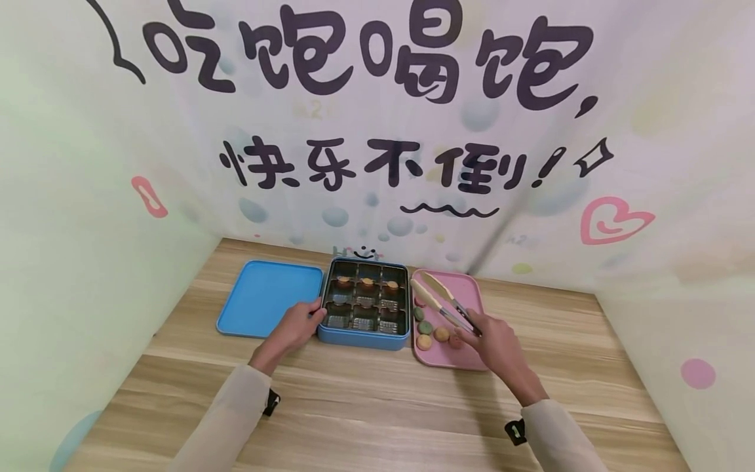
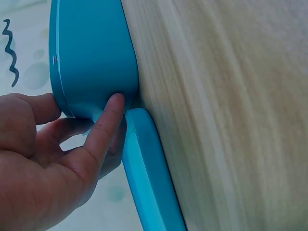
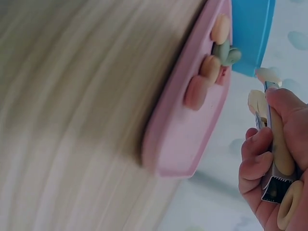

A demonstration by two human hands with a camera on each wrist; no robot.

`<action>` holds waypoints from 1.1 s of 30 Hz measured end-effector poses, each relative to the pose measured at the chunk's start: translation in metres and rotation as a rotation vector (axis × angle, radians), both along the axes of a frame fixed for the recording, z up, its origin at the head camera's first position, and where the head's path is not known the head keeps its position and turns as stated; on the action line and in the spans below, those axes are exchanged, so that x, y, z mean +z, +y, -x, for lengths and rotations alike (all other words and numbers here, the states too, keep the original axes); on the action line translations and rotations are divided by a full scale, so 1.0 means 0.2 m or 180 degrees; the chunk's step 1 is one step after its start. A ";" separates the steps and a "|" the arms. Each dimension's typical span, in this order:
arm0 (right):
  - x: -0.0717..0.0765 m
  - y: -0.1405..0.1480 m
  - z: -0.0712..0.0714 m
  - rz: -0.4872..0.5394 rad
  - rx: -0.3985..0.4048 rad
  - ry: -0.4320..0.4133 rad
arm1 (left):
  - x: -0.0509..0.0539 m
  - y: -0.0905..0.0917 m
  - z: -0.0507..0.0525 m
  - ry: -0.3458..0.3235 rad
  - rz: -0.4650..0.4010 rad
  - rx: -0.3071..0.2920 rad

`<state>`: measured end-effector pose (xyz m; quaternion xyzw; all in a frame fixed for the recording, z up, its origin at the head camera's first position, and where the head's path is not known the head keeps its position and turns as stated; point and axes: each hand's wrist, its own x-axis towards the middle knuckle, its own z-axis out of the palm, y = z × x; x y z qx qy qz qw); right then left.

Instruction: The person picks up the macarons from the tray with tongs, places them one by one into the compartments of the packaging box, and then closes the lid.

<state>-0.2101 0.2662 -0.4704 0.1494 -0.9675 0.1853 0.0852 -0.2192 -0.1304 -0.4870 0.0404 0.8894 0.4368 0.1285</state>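
Note:
My left hand (image 1: 293,326) holds the left front corner of a blue box (image 1: 364,339), thumb at its rim and fingers against its side. Inside, a dark compartment insert (image 1: 363,319) bears three orange-topped macarons (image 1: 367,282) in a line near its back and middle rows. My right hand (image 1: 497,345) grips tongs (image 1: 446,303) with beige tips, raised over a pink tray (image 1: 454,359). The tips stand apart with nothing seen between them. Several macarons (image 3: 210,69), green, tan and pink, lie on the tray's left part; the hand and tongs partly cover some in the head view.
A flat blue lid (image 1: 271,298) lies left of the box, close against it. The tray sits just right of the box. Printed cloth walls (image 1: 366,223) rise behind and on both sides of the wooden table (image 1: 354,400). Black straps (image 1: 516,432) circle both wrists.

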 end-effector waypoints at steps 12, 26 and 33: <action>-0.05 0.14 -0.04 -0.0294 0.0015 -0.0305 | 0.01 0.00 0.00 -0.0058 -0.0010 0.0008; -0.06 0.17 -0.01 -0.0302 0.0187 -0.0443 | 0.00 -0.01 0.00 0.0009 0.0006 -0.0028; -0.07 0.15 0.00 -0.0304 0.0147 -0.0459 | 0.00 -0.01 0.00 -0.0018 -0.0015 -0.0014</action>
